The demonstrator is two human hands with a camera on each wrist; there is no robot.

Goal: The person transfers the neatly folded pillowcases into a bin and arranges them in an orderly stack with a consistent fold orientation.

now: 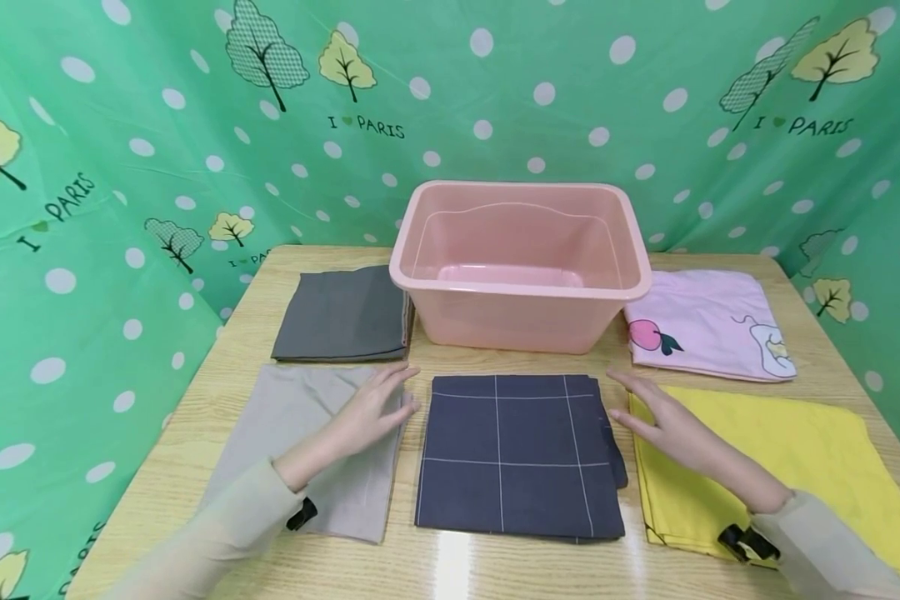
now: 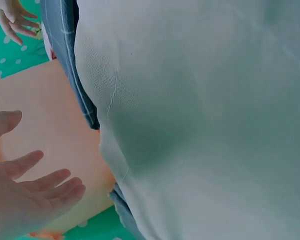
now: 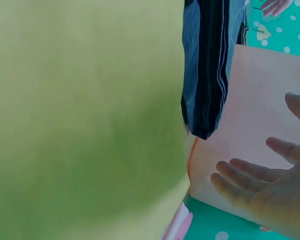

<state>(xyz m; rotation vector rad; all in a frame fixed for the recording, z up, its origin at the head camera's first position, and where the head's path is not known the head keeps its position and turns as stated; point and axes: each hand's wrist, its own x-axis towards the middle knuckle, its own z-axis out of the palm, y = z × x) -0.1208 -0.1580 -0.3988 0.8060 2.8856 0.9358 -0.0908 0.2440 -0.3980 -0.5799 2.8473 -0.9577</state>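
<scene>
A folded navy cloth [image 1: 517, 467] with thin white check lines lies in the middle of the table. To its left my left hand [image 1: 375, 408] hangs over a folded light grey cloth [image 1: 292, 400], fingers extended and holding nothing. On the other side my right hand [image 1: 667, 421] is spread above the near corner of a folded yellow cloth [image 1: 780, 458], also with nothing in it. Both wrist views show the fingers apart from the fabrics: the left hand [image 2: 30, 195] over pale cloth, the right hand [image 3: 270, 190] beside the yellow one.
Behind the navy cloth stands a pink plastic bin [image 1: 510, 321], with no cloth visible inside. A folded dark grey cloth [image 1: 341, 317] lies left of it, a folded pink printed cloth [image 1: 701, 321] right. Green dotted curtain [image 1: 495, 83] borders the wooden table [image 1: 217, 400] at back and sides.
</scene>
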